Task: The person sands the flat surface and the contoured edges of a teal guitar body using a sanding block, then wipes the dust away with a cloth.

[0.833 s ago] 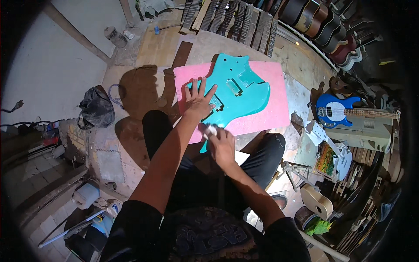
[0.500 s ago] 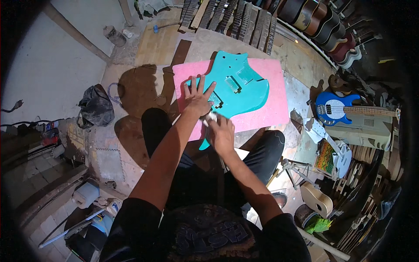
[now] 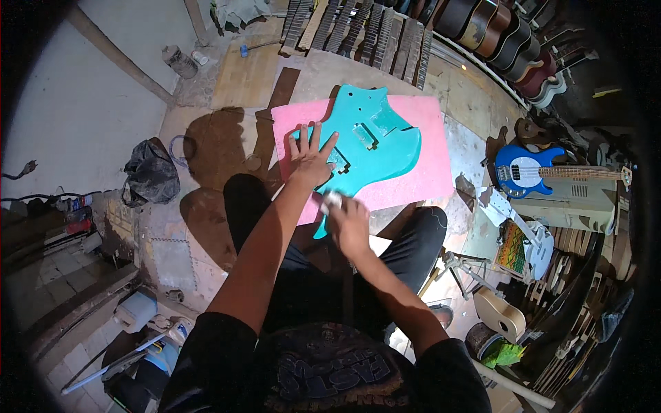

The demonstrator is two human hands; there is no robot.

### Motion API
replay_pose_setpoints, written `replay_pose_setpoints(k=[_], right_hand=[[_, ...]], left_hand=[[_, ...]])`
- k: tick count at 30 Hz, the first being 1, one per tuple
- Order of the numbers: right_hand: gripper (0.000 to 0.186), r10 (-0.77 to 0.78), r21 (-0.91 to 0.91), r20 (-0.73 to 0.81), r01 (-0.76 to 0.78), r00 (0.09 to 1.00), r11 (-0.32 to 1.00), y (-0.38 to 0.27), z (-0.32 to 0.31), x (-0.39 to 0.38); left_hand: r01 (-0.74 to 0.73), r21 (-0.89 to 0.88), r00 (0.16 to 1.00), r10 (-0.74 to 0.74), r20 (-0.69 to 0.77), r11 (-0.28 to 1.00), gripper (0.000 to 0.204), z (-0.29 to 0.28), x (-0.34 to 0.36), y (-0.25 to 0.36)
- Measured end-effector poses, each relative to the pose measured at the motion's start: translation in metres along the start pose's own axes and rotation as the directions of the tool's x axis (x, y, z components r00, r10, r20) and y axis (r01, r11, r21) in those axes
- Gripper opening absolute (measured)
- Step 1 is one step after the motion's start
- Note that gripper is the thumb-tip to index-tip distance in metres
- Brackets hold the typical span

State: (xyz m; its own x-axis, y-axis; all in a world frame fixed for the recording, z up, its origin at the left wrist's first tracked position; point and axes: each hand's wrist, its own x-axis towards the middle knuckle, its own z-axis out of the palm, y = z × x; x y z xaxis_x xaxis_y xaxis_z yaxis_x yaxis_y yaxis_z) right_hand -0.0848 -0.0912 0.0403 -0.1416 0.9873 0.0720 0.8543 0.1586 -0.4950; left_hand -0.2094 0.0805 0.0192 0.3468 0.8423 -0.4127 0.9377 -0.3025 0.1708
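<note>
A turquoise electric guitar body [image 3: 385, 153] with cut-out cavities lies flat on a pink foam sheet [image 3: 430, 113], its near horn pointing toward me. My left hand [image 3: 311, 157] is pressed on its left part with the fingers spread. Closed around a small whitish cloth or pad [image 3: 332, 199], my right hand [image 3: 350, 224] works at the body's near edge, by the horn. The hand is slightly smeared by motion, and its fingers cover most of the pad, so the exact kind is unclear.
Several fretted necks [image 3: 368, 38] lie in a row at the far side. A blue bass guitar [image 3: 527, 171] rests at the right, near an unfinished small guitar body [image 3: 499, 313]. A black plastic bag [image 3: 150, 172] lies at the left. My bent knees [image 3: 423, 230] flank the pink sheet.
My right hand has slid a little toward me along the near edge with the whitish pad. The guitar body has shifted slightly toward me; my left hand stays on it.
</note>
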Motion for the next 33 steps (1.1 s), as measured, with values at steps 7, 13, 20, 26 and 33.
replay_pose_setpoints(k=[7,13,20,26,33], right_hand=[[0.045,-0.049,0.027,-0.012,0.049,0.999,0.998,0.024,-0.005,0.006],[0.051,0.089,0.06,-0.054,-0.086,0.995,0.994,0.036,-0.004,0.011],[0.051,-0.057,-0.014,0.046,0.058,0.997,0.998,0.026,-0.006,-0.021],[0.049,0.202,-0.006,-0.087,-0.203,0.975,0.979,0.049,-0.012,0.016],[0.051,-0.001,-0.001,0.178,0.002,0.984,1.0,0.001,-0.007,-0.036]], left_hand=[[0.009,-0.009,1.0,-0.009,0.006,1.0,0.085,-0.003,-0.004,0.0],[0.001,-0.011,1.0,-0.001,0.003,1.0,0.085,0.0,0.002,0.004],[-0.004,-0.01,1.0,0.003,-0.022,1.0,0.085,-0.001,-0.001,-0.001],[-0.005,-0.021,1.0,0.005,0.004,1.0,0.086,0.001,0.0,0.004],[0.001,-0.019,1.0,-0.001,-0.008,1.0,0.086,0.004,0.001,-0.002]])
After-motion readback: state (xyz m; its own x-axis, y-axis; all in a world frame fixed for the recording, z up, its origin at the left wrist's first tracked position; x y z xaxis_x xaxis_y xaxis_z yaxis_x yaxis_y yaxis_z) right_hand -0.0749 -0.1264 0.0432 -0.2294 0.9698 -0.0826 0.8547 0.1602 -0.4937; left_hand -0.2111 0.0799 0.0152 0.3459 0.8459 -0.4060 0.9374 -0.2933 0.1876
